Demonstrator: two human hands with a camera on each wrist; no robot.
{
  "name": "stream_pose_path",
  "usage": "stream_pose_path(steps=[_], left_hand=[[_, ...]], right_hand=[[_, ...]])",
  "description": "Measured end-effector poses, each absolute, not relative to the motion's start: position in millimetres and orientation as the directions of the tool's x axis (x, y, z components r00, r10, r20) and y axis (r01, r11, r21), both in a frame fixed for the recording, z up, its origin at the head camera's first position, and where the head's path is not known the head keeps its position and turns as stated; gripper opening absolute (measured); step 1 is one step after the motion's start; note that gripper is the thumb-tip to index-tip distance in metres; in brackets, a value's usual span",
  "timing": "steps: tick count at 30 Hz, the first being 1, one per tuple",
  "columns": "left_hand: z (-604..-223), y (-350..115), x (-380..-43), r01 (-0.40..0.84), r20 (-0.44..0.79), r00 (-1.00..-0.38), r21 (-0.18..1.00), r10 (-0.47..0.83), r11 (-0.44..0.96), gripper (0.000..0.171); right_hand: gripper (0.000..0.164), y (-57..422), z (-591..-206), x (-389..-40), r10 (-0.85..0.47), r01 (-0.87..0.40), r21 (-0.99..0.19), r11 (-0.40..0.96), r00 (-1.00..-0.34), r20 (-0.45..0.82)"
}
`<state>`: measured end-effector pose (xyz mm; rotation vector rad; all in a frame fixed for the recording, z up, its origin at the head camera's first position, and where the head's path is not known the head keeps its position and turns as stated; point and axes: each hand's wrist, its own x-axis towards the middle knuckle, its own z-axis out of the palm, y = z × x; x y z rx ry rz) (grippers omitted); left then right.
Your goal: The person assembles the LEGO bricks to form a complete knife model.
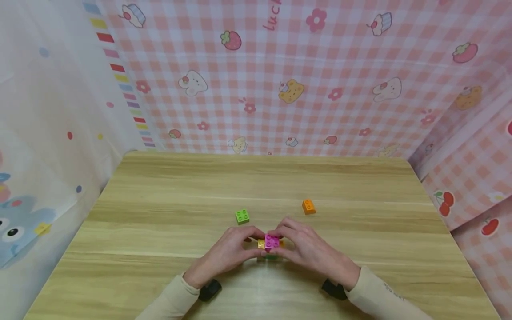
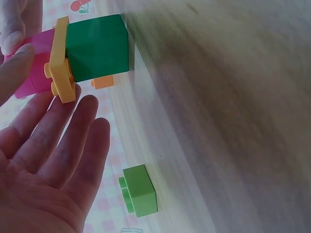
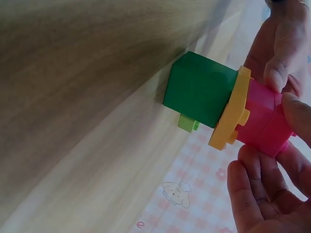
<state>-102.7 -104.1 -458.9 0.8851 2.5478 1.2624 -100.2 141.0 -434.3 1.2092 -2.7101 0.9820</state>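
A small stack of toy building bricks stands on the table between the two hands. At its bottom is a dark green block (image 2: 97, 47), with a flat yellow plate (image 3: 231, 114) across it and pink bricks (image 1: 272, 241) on top. The left hand (image 1: 229, 250) pinches the pink part from the left, thumb in front and fingertips behind. From the other side, the right hand (image 1: 307, 243) grips the same pink part between thumb and fingers. In the right wrist view a seam divides the pink part into two layers.
Behind the left hand lies a light green brick (image 1: 242, 216) with studs up. An orange brick with a sloped side (image 1: 309, 206) lies farther back to the right. The wooden table (image 1: 180, 186) ends at a checked pink cloth (image 1: 260, 71) hung behind it.
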Motion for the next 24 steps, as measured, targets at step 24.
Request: stream_pose_path(steps=[24], left_hand=[[-459.3,-107.5,-102.1,0.45,0.129,-0.812,0.759,0.569,0.47,0.022]], right_hand=[[0.037,148.9,-437.1,-98.5,-0.579,-0.519,-0.689,0.506,-0.797,0.174]])
